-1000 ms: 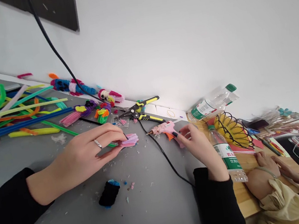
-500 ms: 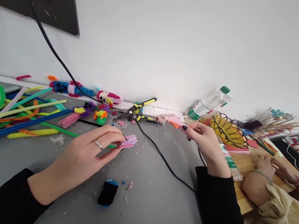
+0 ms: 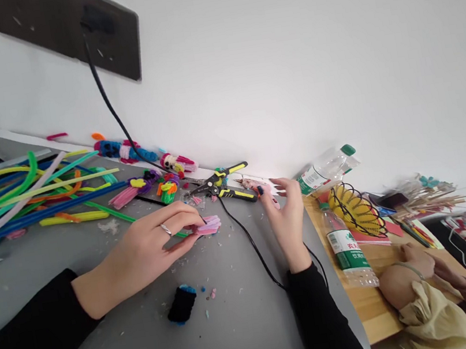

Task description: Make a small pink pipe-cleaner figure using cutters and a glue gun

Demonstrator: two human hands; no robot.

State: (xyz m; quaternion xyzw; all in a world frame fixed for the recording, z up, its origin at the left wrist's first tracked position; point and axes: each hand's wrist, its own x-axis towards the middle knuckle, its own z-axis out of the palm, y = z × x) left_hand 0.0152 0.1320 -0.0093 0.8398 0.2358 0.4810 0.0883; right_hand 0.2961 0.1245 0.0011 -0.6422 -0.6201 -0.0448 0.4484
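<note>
My left hand (image 3: 147,245), a ring on one finger, is closed on a short bundle of pink and lilac pipe cleaners (image 3: 209,224) just above the grey table. Near the wall, my right hand (image 3: 283,211) has its thumb and fingers around a pink glue gun (image 3: 256,184), whose metal tip points left. Beside that tip lie wire strippers (image 3: 226,186) with black and yellow handles. A black pipe-cleaner piece with blue edges (image 3: 182,304) rests in front of my left hand.
Many loose pipe cleaners (image 3: 21,194) spread at left. Small pipe-cleaner figures (image 3: 124,150) line the wall. A black cord (image 3: 246,234) crosses the table. To the right are plastic bottles (image 3: 346,245), a yellow wire basket (image 3: 354,209) and another person's arm (image 3: 407,282).
My right hand has lowered the glue gun towards the table by the wall, beside the wire strippers. My left hand keeps its hold on the bundle. The view has shifted slightly.
</note>
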